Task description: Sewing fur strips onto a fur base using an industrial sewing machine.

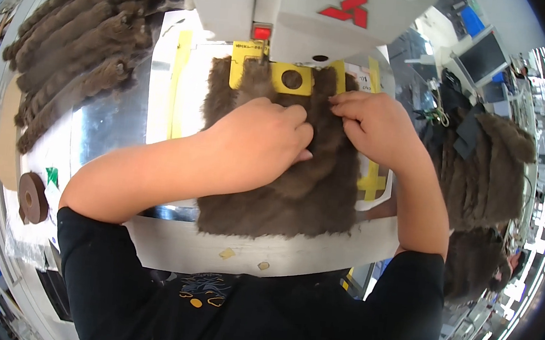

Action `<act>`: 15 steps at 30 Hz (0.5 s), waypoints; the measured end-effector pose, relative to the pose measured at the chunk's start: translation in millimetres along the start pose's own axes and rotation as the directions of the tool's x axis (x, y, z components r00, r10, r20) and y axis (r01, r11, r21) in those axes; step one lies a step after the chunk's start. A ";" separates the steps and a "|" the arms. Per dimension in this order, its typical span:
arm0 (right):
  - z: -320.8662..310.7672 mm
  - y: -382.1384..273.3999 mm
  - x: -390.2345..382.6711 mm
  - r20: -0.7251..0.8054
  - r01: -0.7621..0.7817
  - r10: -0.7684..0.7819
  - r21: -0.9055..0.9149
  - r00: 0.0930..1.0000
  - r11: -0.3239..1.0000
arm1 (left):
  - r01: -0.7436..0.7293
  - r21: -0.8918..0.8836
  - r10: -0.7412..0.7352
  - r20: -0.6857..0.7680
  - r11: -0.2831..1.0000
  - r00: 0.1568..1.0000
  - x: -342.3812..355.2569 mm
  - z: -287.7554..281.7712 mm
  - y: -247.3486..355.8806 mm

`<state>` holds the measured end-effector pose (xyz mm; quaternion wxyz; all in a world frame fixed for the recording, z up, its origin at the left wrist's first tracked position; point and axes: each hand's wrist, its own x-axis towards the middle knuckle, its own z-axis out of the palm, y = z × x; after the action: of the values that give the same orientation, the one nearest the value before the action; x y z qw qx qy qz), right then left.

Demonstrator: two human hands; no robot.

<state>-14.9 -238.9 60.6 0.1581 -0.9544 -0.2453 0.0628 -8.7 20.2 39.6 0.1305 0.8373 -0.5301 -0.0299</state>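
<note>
A brown fur piece (pixel 275 210) lies spread under the head of a white sewing machine (pixel 289 12). Its upper part reaches the yellow plate (pixel 291 90) below the needle area. My left hand (pixel 263 136) is closed over the middle of the fur, its fingers curled into the pile; the fingertips are partly hidden. To its right, my right hand (pixel 378 125) pinches the fur near the plate, thumb and fingers together. A small red part (pixel 261 33) shows above the needle area. Exactly how the fur's layers lie under my hands cannot be made out.
Long brown fur strips (pixel 94 32) are heaped at the far left. A brown tape roll (pixel 33 198) sits at the near left. More fur pieces (pixel 481 172) hang on the right, below a monitor (pixel 482 56). The white table edge (pixel 302 263) runs close to my body.
</note>
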 end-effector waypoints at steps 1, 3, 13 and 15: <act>1.0 2.9 -6.3 -0.003 -0.018 0.018 -0.008 1.000 1.000 | -0.080 -0.084 0.077 -0.044 0.993 0.996 -0.5 0.8 2.1; 4.5 8.7 -20.4 -0.065 -0.078 0.074 -0.051 0.995 0.996 | -0.184 -0.163 0.169 -0.098 0.969 0.981 -0.7 3.3 6.3; 42.9 5.1 -84.3 -0.181 -0.379 0.724 0.753 0.666 0.537 | -0.370 -0.229 0.314 -0.245 0.900 0.917 8.6 21.0 15.0; 47.1 0.8 -87.4 0.008 -0.264 0.761 0.940 0.648 0.215 | -0.410 -0.250 0.345 -0.267 0.877 0.900 5.4 17.7 28.0</act>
<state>-100.1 -269.4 19.6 0.6529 -0.7254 0.2181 0.0024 -34.3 0.7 30.1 0.3157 0.6856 -0.6559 0.0063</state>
